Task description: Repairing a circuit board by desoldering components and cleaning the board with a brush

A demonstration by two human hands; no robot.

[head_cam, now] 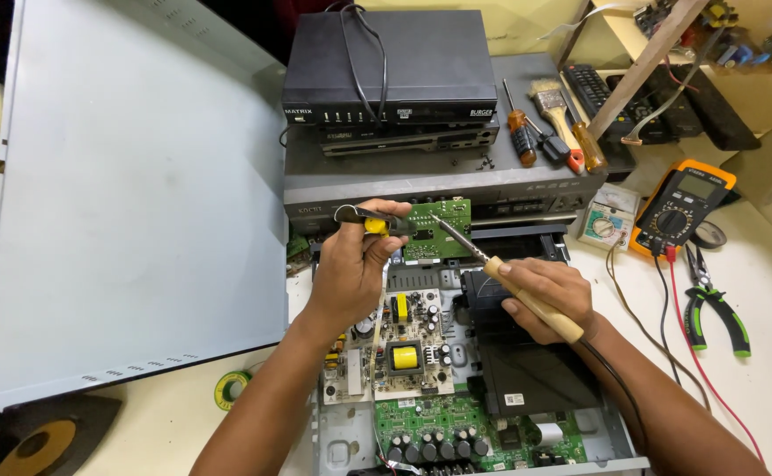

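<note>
Small green circuit board (pixel 437 229) held upright above the opened player chassis (pixel 342 441), just in front of the grey deck (pixel 527 181) at the back. Gripped through pliers with yellow handles (pixel 373 222), jaws clamped on the board's left edge. Left hand (pixel 351 264) wrapped round those handles, fingers (pixel 384 210) curled shut, thumb pressing from the near side. Right hand (pixel 549 295) closed on the wooden handle of a soldering iron (pixel 527 300), fingers folded tight around it, index finger laid along the top. Metal tip slanted up and left, touching the board's face near its middle. Black cord trailing from the handle's butt back along the right forearm.

Below the hands: a pale power board (pixel 399 348) with a yellow transformer, a larger green main board (pixel 456 427) toward the near edge, and a black drive unit (pixel 527 370) to the right. On the surface to the right: orange-cased multimeter (pixel 686 207) with red and black leads, green-handled pliers (pixel 712 308), a small analogue meter (pixel 609 220). Further back, on the grey deck: screwdrivers (pixel 520 132) and a brush (pixel 555 110) beside a stack of black boxes (pixel 390 66). Big grey cover panel (pixel 139 194) lying to the left.
</note>
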